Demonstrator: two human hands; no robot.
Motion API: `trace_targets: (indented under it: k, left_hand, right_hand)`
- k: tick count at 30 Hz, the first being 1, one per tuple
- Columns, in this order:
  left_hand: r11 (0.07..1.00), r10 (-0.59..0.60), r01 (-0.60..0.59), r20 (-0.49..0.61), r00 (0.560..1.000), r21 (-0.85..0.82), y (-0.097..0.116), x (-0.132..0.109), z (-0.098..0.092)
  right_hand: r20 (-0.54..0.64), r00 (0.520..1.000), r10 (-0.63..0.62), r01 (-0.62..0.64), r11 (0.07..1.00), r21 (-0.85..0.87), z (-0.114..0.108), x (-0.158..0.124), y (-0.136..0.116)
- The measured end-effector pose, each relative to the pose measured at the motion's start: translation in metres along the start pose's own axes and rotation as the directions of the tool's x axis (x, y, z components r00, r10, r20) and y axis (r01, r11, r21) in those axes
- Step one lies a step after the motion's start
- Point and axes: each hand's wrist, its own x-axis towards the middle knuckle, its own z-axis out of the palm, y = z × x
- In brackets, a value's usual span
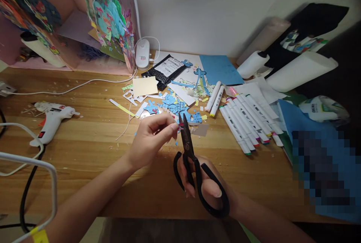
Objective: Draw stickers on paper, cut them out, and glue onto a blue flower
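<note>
My right hand [207, 186] grips black scissors [189, 152] by their handles, blades pointing away from me and nearly closed. My left hand [152, 135] pinches a tiny scrap of paper [178, 126] right at the scissor tips, fingers pressed together. Both hands hover over a wooden desk [93, 137]. Just beyond the tips lies a heap of small blue paper cuttings [175, 107], mixed with white and yellow bits.
A white glue gun [52, 119] lies at left with cables near it. Several white markers [248, 122] lie in a row at right. Blue paper [220, 69], a black packet [166, 70], paper rolls [299, 70] and colourful paper craft [113, 25] stand at the back.
</note>
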Motion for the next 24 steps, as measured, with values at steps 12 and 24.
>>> trace_targets:
  k: [12, 24]
  left_hand:
    - [1.0, 0.001, -0.001, 0.026, 1.0, -0.015, -0.001, 0.002, -0.002]
    - [0.838, -0.225, 0.269, -0.149, 0.963, 0.475, -0.03, 0.033, -0.081]
  right_hand:
    - [-0.003, 0.999, 0.036, -0.036, 0.997, 0.075, -0.001, -0.001, 0.002]
    - [-0.099, 0.994, -0.035, 0.061, 0.962, 0.265, -0.007, 0.017, 0.017]
